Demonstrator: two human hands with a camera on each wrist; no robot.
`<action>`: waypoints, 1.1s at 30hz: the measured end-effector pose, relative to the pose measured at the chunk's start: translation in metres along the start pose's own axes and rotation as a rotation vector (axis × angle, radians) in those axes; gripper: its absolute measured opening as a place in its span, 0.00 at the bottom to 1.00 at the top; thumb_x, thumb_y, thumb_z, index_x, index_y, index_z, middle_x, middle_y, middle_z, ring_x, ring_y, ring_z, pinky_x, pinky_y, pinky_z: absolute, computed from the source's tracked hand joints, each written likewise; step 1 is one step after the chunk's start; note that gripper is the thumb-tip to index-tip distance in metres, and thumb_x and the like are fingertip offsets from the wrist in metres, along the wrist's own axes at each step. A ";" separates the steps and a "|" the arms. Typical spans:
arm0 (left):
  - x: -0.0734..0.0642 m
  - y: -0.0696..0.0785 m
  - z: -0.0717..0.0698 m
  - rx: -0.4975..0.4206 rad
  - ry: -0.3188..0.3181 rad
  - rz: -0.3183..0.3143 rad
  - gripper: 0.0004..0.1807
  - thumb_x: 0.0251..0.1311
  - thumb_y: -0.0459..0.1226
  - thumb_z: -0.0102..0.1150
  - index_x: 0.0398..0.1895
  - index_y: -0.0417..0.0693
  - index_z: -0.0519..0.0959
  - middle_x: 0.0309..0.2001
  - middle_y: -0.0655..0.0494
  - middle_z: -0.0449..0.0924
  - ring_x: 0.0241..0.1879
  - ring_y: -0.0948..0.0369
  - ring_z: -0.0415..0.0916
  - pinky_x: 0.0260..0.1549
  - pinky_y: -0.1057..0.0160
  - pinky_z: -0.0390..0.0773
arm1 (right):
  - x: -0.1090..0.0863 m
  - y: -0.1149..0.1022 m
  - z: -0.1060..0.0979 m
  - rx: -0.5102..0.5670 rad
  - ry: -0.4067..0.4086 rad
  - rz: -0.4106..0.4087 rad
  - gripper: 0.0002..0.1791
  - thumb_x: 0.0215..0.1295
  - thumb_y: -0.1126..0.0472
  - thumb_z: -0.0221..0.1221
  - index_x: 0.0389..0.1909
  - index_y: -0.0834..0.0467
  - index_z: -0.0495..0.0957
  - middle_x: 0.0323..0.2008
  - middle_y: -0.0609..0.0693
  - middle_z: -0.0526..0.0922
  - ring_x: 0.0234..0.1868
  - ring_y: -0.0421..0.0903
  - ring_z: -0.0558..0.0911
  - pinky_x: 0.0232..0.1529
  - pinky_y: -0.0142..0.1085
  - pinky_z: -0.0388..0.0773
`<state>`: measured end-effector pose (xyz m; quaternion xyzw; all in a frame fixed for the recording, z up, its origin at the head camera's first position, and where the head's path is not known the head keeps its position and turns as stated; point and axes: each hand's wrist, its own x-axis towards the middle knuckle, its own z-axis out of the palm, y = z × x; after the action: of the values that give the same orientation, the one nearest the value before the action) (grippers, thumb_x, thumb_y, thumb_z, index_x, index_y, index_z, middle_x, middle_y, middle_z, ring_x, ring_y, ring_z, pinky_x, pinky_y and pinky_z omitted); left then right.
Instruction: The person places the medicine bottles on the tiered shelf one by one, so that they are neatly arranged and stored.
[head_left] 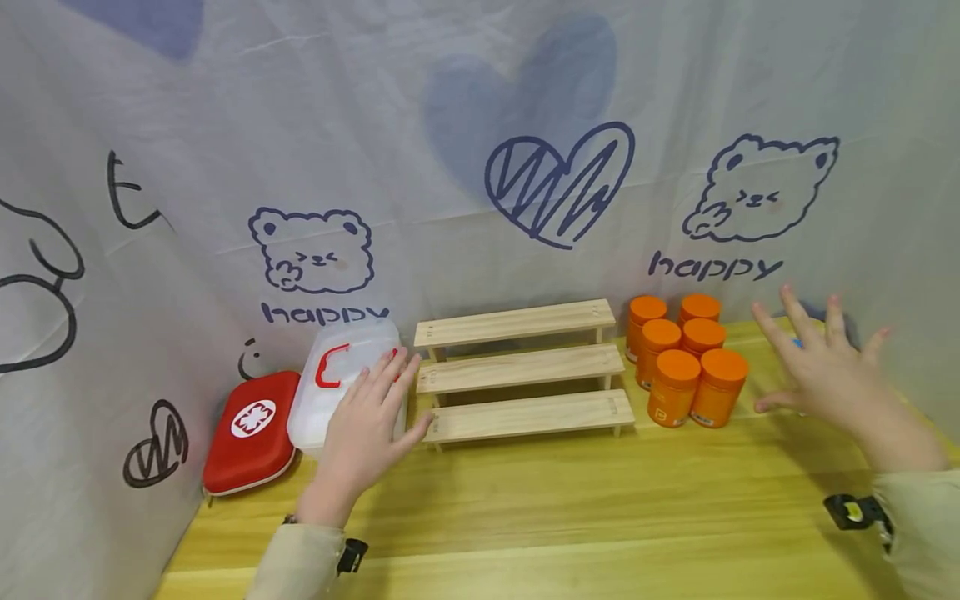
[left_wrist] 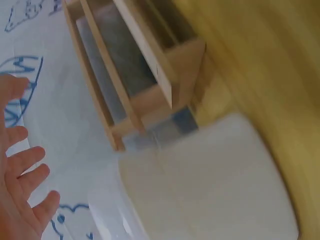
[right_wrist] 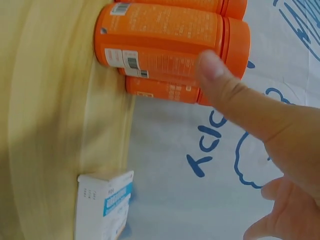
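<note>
My left hand (head_left: 371, 417), fingers spread, hovers over the white translucent plastic box (head_left: 318, 417) with a red handle; in the left wrist view the hand (left_wrist: 22, 175) appears apart from the box (left_wrist: 210, 185). My right hand (head_left: 832, 375) is also spread, to the right of several orange bottles (head_left: 675, 387) with orange lids, holding nothing. The right wrist view shows its thumb in front of a bottle (right_wrist: 165, 65); whether they touch I cannot tell. Below that hand stands a white and blue carton (right_wrist: 105, 205), mostly hidden in the head view.
A three-step wooden rack (head_left: 525, 417) stands between the box and the bottles. At the far left, a red first-aid case (head_left: 247, 450) leans by the curtain. A white printed curtain (head_left: 450, 167) closes off the back and sides of the yellow wooden table (head_left: 525, 517).
</note>
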<state>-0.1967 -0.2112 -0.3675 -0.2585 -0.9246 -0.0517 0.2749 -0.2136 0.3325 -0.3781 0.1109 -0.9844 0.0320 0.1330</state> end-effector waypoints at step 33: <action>-0.046 0.040 0.078 -1.067 0.116 -0.631 0.30 0.63 0.28 0.57 0.68 0.37 0.62 0.69 0.42 0.59 0.70 0.50 0.51 0.69 0.52 0.49 | 0.015 -0.093 0.017 0.515 0.274 -0.067 0.22 0.59 0.66 0.64 0.54 0.69 0.73 0.53 0.66 0.73 0.55 0.64 0.68 0.55 0.61 0.65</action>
<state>-0.1815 -0.1792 -0.4599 -0.0712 -0.7869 -0.5992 0.1292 -0.2109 0.2376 -0.3879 0.1680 -0.9126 0.2912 0.2329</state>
